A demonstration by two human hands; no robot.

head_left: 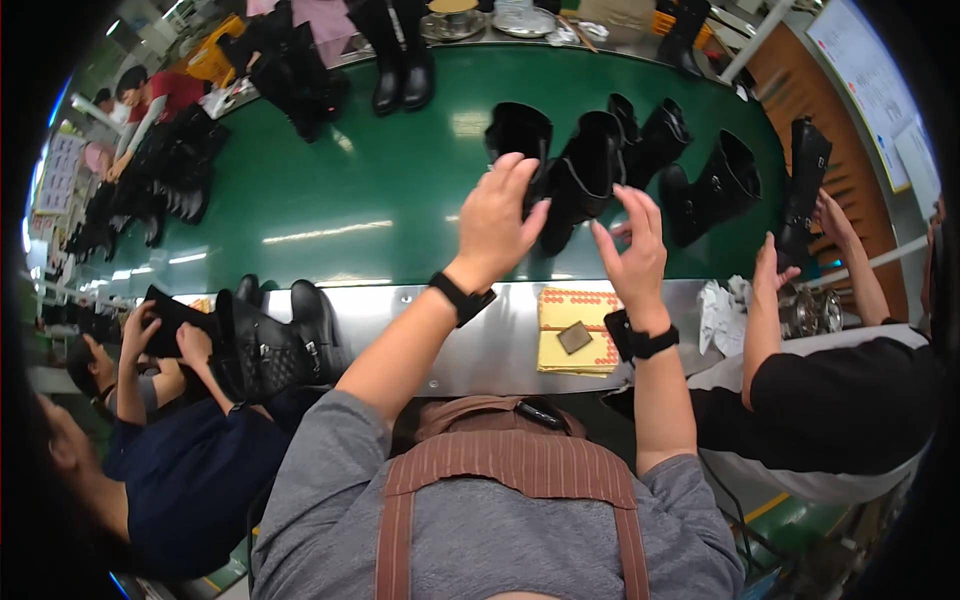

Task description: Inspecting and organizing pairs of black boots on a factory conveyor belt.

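Both my hands reach forward over the green belt, each with a black band on its wrist. My left hand point(495, 222) is open, fingers stretched and thumb apart, in front of a short black boot point(520, 125) that it partly covers. Next to that stands another black boot point(580, 185), its wide top facing up. My right hand point(637, 245) is open at this boot's right side, its fingertips close to the shaft. Whether either hand touches a boot I cannot tell. Farther right are a black boot point(660, 140) and a buckled black boot point(717, 188).
The green belt point(350, 190) runs beyond a metal ledge point(460, 345). On the ledge lie yellow-and-red cards point(555, 357) under a small brown block point(575, 338), and crumpled white paper point(722, 315). Co-workers on both sides handle black boots point(805, 185); more boots point(275, 345) stand at left.
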